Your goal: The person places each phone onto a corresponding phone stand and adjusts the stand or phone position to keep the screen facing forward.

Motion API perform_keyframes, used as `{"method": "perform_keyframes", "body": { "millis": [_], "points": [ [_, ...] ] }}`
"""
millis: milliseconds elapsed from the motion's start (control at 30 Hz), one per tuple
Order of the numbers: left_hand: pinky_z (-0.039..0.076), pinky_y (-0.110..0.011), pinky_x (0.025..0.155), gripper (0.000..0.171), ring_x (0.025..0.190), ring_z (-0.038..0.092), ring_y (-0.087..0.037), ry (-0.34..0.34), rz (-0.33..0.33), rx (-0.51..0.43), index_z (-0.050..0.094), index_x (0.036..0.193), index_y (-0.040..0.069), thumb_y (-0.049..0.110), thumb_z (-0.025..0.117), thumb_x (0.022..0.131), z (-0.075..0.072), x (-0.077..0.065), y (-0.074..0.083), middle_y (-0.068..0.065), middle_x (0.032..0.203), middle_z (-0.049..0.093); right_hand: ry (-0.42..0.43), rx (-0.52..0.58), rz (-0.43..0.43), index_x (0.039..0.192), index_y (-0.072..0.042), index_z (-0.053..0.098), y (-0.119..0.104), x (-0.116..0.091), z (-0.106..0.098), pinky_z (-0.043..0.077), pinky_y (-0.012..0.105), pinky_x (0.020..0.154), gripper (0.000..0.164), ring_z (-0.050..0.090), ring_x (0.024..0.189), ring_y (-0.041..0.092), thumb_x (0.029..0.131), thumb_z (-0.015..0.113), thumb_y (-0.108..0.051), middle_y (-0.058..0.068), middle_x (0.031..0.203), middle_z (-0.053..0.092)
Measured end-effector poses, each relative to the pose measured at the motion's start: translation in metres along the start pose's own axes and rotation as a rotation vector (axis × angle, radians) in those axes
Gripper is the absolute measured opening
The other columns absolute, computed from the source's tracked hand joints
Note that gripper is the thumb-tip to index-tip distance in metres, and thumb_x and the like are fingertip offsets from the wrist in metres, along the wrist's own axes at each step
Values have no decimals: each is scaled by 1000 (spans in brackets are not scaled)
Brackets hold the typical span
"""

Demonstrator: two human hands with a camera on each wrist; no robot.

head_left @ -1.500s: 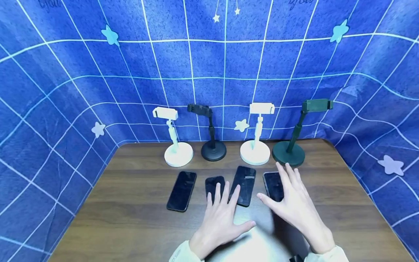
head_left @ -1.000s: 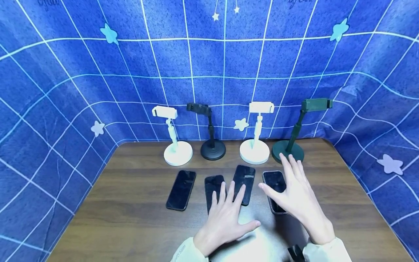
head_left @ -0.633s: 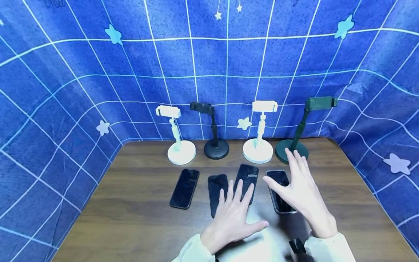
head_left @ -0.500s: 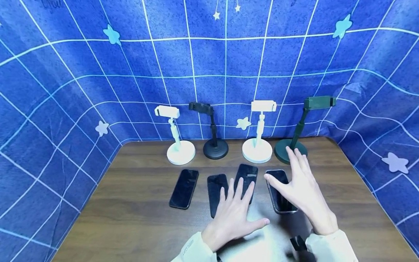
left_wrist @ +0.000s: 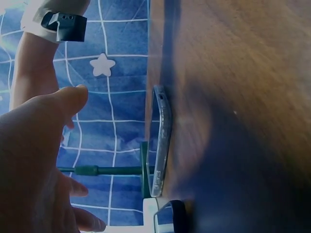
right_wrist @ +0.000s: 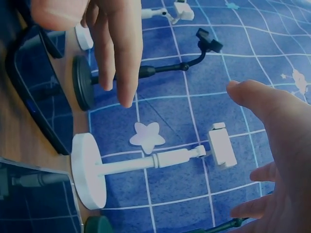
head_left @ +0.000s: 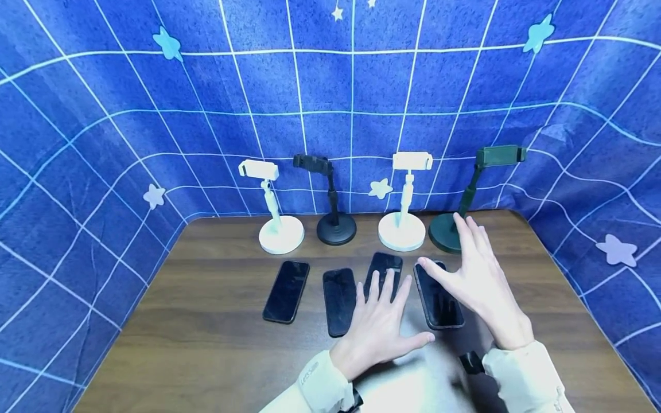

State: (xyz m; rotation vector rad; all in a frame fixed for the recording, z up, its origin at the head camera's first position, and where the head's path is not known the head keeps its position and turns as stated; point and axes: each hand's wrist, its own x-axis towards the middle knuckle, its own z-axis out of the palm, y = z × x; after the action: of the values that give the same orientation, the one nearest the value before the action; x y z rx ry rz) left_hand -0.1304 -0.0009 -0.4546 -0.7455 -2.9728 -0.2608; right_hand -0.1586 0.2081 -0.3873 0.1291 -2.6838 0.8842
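Pale cuffs come in over the near edge of the desk, the right one beside a small black device. The left hand has fingers spread and straight and grips nothing; it hovers above the near part of the third phone, counted from the desk's left edge. The right hand, thumb wide from the fingers, also holds nothing; it is above the right side of the fourth phone, nearest to the right edge.

All phones lie flat at mid-desk, long axes running from near edge to far edge. The fourth turns its far end to the left; the third and the first phone turn theirs to the right; the second phone is almost straight.

Only the left wrist view shows a phone's grey side frame with small holes; the right wrist view shows glass mirroring a stand.

Along the far edge stand round-based holders: white, black, white and green. Behind hangs blue cloth with white grid lines and stars.
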Motion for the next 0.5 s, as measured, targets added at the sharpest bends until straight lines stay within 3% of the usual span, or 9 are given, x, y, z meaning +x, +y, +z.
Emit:
{"method": "perform_keyframes", "body": {
  "millis": [200,500],
  "points": [
    [24,-72,117,109,157,17,-45,-7,5,-17,0,166,33,89,44,84,-1,5,-2,-13,171,21,-4,-3,14,167,-25,10,-2,5,-2,23,78,111,110,11,157,47,86,72,-66,22,171,14],
    [26,-71,117,107,157,19,-43,-5,10,-1,9,166,32,90,45,83,3,17,2,-12,171,23,37,40,11,167,-23,8,0,14,-8,26,77,110,109,17,155,48,88,73,-60,21,171,15]
  ]
}}
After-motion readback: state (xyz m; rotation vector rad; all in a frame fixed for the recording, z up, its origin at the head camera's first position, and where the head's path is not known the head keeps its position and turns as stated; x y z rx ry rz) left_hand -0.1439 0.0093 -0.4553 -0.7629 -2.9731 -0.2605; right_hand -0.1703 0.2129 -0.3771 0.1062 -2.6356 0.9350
